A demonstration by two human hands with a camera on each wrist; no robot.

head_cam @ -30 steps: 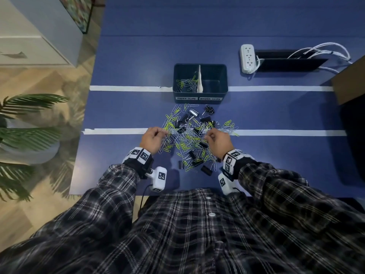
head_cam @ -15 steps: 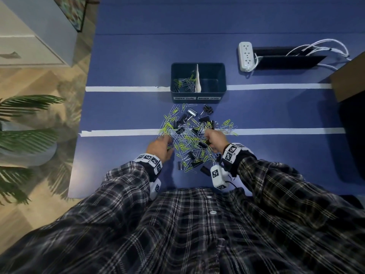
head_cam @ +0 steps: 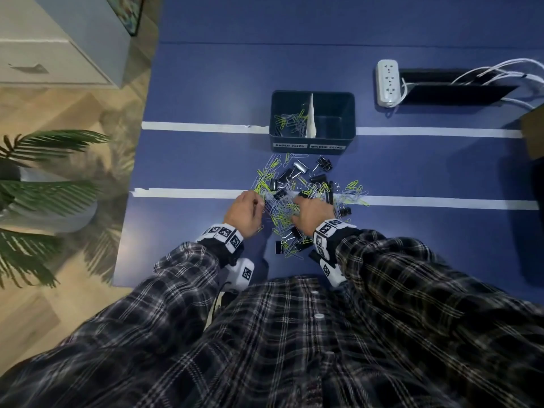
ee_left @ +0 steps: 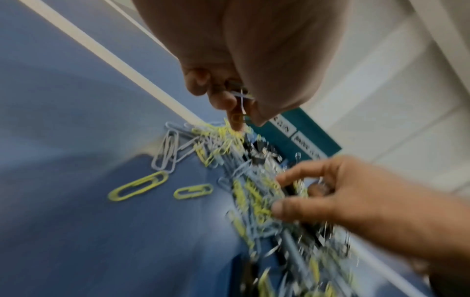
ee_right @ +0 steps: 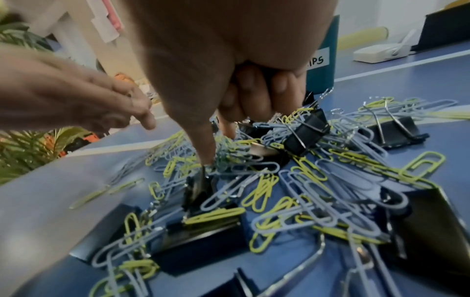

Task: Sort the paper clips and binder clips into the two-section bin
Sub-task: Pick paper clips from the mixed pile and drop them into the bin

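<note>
A heap of yellow and pale grey paper clips (head_cam: 282, 207) mixed with black binder clips (head_cam: 319, 178) lies on the blue table, in front of the dark two-section bin (head_cam: 350, 113). The bin's left section holds paper clips (head_cam: 290, 120); its right section looks empty. My left hand (head_cam: 245, 212) is at the heap's left edge, fingers curled, pinching a few paper clips (ee_left: 241, 97). My right hand (head_cam: 312, 212) is over the heap's middle. Its thumb and forefinger (ee_right: 206, 152) dig into a tangle of grey paper clips (ee_right: 229, 154), the other fingers curled.
White tape lines (head_cam: 191, 126) cross the table. A white power strip (head_cam: 388, 82) with cables and a black cable slot (head_cam: 453, 89) lie at the back right. A brown box corner (head_cam: 534, 128) pokes in at the right edge. A potted plant (head_cam: 44, 184) stands on the floor, left.
My left hand has shifted right to the heap's edge. My right hand has edged left, deeper into the heap. The bin and the heap look the same.
</note>
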